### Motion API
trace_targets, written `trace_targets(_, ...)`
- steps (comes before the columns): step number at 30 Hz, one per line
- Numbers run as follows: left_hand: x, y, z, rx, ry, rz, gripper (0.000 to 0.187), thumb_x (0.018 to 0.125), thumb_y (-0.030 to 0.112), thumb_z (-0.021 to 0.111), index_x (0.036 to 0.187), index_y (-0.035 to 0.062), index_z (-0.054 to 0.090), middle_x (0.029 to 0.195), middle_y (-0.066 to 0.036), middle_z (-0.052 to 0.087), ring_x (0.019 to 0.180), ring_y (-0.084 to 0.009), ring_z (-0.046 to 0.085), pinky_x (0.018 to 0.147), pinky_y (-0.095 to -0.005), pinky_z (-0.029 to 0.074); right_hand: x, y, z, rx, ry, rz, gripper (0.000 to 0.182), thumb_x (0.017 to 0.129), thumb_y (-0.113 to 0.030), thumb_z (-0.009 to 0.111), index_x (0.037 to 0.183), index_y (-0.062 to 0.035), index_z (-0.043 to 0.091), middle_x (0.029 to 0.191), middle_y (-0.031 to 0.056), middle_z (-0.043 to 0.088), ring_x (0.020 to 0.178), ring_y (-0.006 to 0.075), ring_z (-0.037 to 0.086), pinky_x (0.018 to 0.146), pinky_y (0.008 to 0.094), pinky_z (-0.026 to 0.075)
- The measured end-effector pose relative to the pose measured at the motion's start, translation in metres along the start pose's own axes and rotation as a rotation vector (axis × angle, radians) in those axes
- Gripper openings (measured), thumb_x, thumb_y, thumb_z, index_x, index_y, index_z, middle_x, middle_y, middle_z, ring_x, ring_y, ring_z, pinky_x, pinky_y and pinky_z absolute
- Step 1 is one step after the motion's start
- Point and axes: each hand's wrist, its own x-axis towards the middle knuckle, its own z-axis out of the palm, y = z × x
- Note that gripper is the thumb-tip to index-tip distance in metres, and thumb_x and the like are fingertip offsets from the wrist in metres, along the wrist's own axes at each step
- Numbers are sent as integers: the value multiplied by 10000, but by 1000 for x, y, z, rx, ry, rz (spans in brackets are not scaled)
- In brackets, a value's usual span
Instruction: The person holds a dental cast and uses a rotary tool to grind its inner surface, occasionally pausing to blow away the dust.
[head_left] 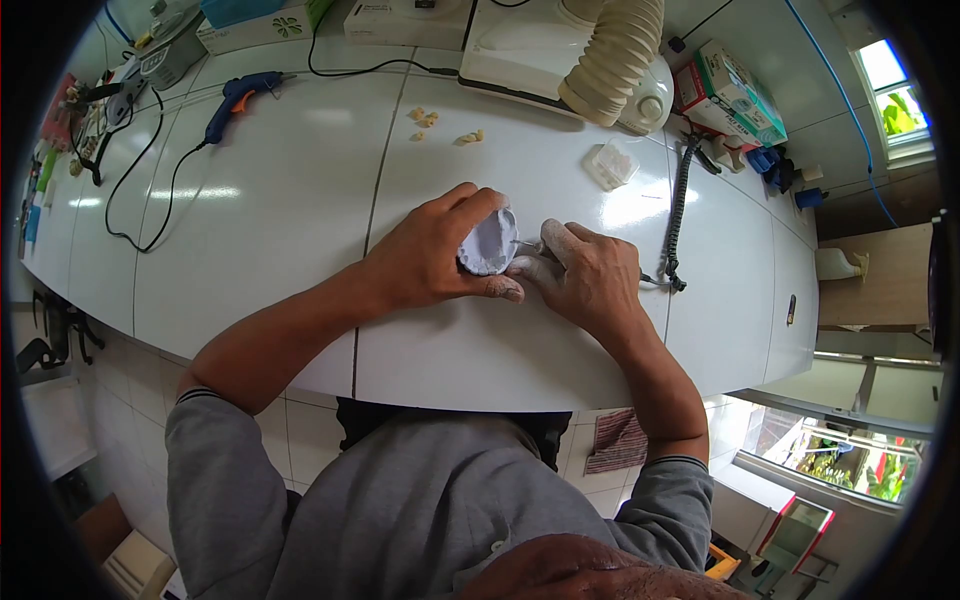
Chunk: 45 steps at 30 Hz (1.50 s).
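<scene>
A pale plaster dental cast (489, 243) is gripped by its edges between the thumb and fingers of my left hand (440, 245), its underside or hollow face turned up. White dust coats the fingertips of both hands. My right hand (585, 268) is closed around a slim rotary handpiece, mostly hidden in the palm. Its thin bur (527, 243) points left at the cast's right rim. Behind the palm, the handpiece's cord (655, 281) emerges and joins a coiled black cable (681, 215).
Small yellowish pieces (424, 118) lie beyond the cast. A clear plastic box (611, 165) sits to their right. At the back stands a white machine (530, 50) with a ribbed hose (612, 60). A blue glue gun (238, 103) with its cable lies left; cartons (730, 95) stand at back right.
</scene>
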Motion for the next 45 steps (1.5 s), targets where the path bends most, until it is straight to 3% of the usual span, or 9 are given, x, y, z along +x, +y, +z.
trace_targets(14,4,-7,-1,-29,21,115,1064,720,636,964,1464,1,544,1248,-174,667,1125,-340,687,992,-430,545,-1,4,-4,87,15,8,572,818,-611,885,957,-87,702,852,77,754,716,303,760,588,431,553)
trace_targets(17,5,8,-12,-261,-189,-140,1107,720,634,969,1510,8,510,1224,-154,693,1120,-275,694,1004,-390,535,-2,2,-4,100,25,12,576,810,-610,890,957,-85,702,852,76,754,716,309,763,587,433,555)
trace_targets(23,6,8,-12,-284,-170,-49,1008,830,518,955,1559,11,477,1199,-130,710,1117,-198,675,1000,-333,520,-3,4,0,111,49,31,565,835,-621,857,959,-88,716,848,83,759,704,321,765,588,442,564)
trace_targets(26,8,8,-13,-283,-170,-32,863,886,314,935,1536,-8,467,1155,-159,769,1064,-227,744,997,-354,553,-2,8,-2,88,56,42,570,847,-634,839,953,-86,723,846,88,765,709,321,769,588,445,567)
trace_targets(29,8,3,-12,-307,-193,-51,872,899,311,927,1555,-9,451,1169,-152,759,1073,-215,726,1008,-350,544,-2,9,-2,88,49,48,577,848,-639,835,948,-82,724,847,92,772,718,321,773,589,450,571)
trace_targets(32,8,2,-12,-350,-222,-85,1003,867,512,931,1584,3,447,1178,-89,684,1079,-163,642,1003,-305,504,-3,9,-2,109,58,38,580,848,-636,837,956,-77,725,845,96,776,719,319,775,591,455,574)
trace_targets(35,7,5,-11,-445,-227,-113,1024,859,539,928,1589,8,444,1183,-77,677,1081,-158,636,1000,-299,499,-4,9,-2,132,77,20,582,850,-633,838,961,-72,724,836,99,774,713,316,773,588,458,575)
trace_targets(38,8,-1,-11,-318,-188,-13,907,860,343,967,1543,8,472,1190,-129,742,1109,-184,699,1027,-332,534,-4,12,-1,140,66,17,585,852,-632,837,959,-69,722,826,101,771,700,312,770,578,457,571)
trace_targets(45,7,-4,-6,-264,-87,-26,904,767,334,1033,1466,21,552,1139,-107,768,1063,-180,734,975,-321,560,-4,13,-1,115,58,20,565,841,-613,849,915,-70,712,804,87,760,685,306,760,566,450,559)
